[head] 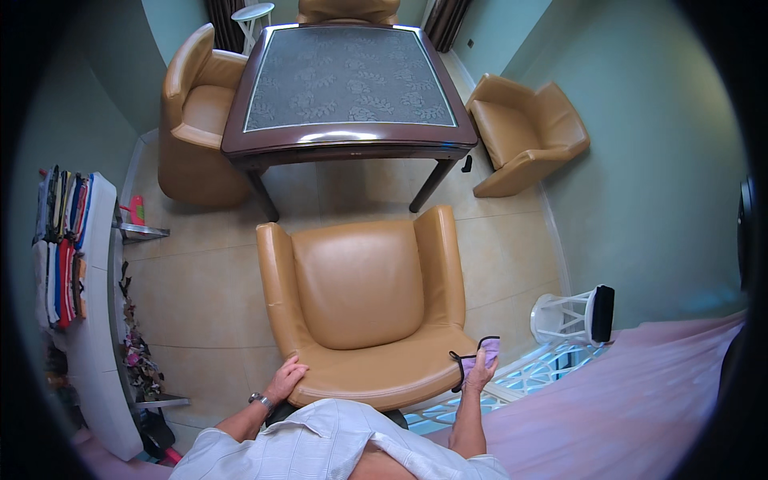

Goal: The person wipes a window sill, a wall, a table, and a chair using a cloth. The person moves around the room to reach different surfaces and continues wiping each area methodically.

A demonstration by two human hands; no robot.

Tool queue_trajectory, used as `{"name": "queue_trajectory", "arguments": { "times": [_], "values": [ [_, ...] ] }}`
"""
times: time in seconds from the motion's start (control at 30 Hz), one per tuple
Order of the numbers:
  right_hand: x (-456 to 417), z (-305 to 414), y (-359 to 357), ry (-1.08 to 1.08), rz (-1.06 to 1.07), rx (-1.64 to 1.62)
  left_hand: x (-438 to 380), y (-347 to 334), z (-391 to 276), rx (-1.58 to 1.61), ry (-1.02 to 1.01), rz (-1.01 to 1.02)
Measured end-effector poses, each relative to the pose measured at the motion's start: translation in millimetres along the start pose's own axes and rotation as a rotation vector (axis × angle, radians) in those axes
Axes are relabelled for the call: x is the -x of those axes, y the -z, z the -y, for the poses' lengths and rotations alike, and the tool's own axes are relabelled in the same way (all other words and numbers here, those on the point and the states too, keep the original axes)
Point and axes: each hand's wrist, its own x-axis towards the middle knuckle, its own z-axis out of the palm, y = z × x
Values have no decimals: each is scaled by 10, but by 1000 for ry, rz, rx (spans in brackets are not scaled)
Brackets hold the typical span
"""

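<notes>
Right before me stands a tan leather armchair (360, 288), its seat facing the table and its backrest (372, 372) nearest my body. My left hand (289, 378) rests on the left end of the backrest, fingers over the leather; a metal-banded watch (260, 399) is on that wrist. In my right hand (480, 373), at the backrest's right end, is a purple cloth (491, 349) with black edging, bunched between thumb and fingers. Part of the cloth lies against the leather, and my fingers hide some of it.
A dark wooden table (351, 133) with a grey patterned top stands ahead. Tan armchairs flank it at left (198, 120) and right (522, 132), another (348, 11) behind. A white rack (99, 300) holds folded items at left. A white stool (564, 318) and pink curtain (600, 402) are right.
</notes>
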Motion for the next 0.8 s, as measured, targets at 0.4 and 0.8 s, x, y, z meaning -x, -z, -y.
{"name": "queue_trajectory", "arguments": {
  "times": [0.4, 0.8],
  "values": [
    [-380, -154, -2, -478, 381, -529, 435, -395, -408, 401, 116, -656],
    [-474, 1204, -1411, -74, 279, -384, -525, 370, -1583, 706, -154, -909]
  ]
}}
